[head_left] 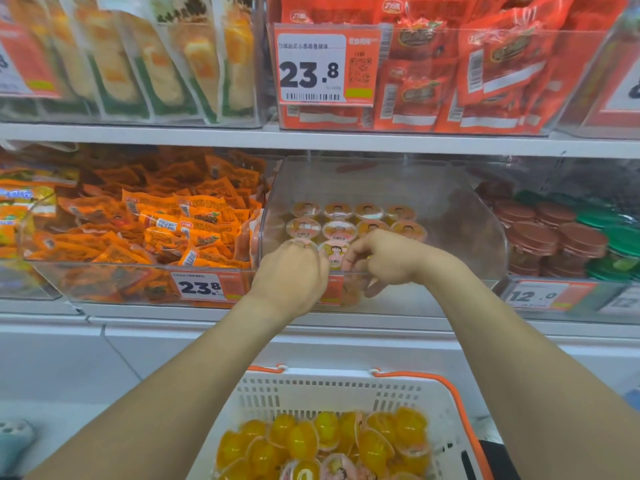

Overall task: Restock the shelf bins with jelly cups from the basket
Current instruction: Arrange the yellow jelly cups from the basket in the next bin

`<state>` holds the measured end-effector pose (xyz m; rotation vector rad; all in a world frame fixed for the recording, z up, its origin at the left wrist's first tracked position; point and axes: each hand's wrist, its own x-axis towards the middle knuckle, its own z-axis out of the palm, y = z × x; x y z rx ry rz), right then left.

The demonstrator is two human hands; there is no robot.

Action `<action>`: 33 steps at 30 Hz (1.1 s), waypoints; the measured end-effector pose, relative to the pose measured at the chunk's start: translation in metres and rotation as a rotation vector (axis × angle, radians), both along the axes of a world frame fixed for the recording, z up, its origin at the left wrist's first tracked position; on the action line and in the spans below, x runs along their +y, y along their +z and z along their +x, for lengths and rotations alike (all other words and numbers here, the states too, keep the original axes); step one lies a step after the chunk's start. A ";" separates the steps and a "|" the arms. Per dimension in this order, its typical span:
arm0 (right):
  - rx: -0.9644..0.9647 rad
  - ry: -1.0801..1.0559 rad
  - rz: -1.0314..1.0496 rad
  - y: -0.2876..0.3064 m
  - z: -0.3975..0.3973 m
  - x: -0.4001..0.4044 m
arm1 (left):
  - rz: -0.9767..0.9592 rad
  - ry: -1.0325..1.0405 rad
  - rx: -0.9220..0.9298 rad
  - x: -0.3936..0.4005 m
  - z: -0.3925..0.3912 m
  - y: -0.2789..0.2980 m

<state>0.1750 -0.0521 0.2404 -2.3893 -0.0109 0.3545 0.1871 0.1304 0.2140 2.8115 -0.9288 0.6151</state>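
While jelly cups (337,221) already fill rows in the clear shelf bin (460,216), the left hand (291,275) and right hand (384,256) each curl around a cup at its front; many remain in the basket (332,393), so restocking looks partway done.

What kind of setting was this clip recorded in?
Most likely a snack aisle in a shop: clear shelf bins stocked with packaged snacks, price tags on the bin fronts, and a shopping basket of jelly cups.

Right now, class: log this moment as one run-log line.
step: placing jelly cups | left hand: on cup, front row | right hand: at clear bin front | basket: cups remain
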 end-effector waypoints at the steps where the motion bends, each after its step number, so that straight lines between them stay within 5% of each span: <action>1: 0.043 -0.014 0.047 0.000 0.000 0.001 | -0.022 0.005 0.002 0.000 0.000 0.000; 13: 0.109 -0.074 0.068 0.000 -0.003 0.010 | -0.035 0.071 0.069 -0.002 0.007 -0.011; 18: 0.038 -0.063 -0.027 -0.002 -0.004 0.009 | -0.359 -0.057 0.057 0.007 0.007 -0.015; 23: -0.449 -0.135 -0.237 0.005 -0.022 0.008 | -0.791 -0.180 -0.116 0.025 -0.030 -0.033; 26: -0.879 -0.240 -0.090 0.005 -0.047 0.019 | -0.856 -0.174 0.057 0.034 -0.061 -0.079; 29: -1.016 -0.188 0.025 -0.018 -0.075 0.034 | -0.662 -0.010 0.405 0.042 -0.082 -0.147; 33: -0.508 0.060 -0.150 -0.094 -0.105 0.049 | -0.089 0.228 0.904 0.054 -0.105 -0.245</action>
